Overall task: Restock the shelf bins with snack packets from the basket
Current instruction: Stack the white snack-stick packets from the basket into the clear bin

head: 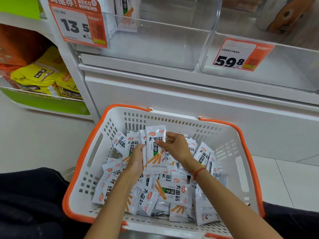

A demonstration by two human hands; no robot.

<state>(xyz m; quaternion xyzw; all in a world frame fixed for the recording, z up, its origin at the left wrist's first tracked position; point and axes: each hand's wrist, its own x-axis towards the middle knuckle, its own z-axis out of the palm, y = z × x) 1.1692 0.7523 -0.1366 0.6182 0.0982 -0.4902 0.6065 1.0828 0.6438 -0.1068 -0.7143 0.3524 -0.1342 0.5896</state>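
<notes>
Both hands over basket: left hand, right hand apparently pinching upright packet stack.

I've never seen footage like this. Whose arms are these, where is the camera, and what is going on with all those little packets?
There is no machine: a person wears a camera on the head, looking down at their own bare arms. On the floor stands a white plastic basket with orange rim, full of small white snack packets. The left hand and right hand together hold an upright stack of those packets. Above is a clear plastic shelf bin, nearly empty, with an orange price tag.
</notes>
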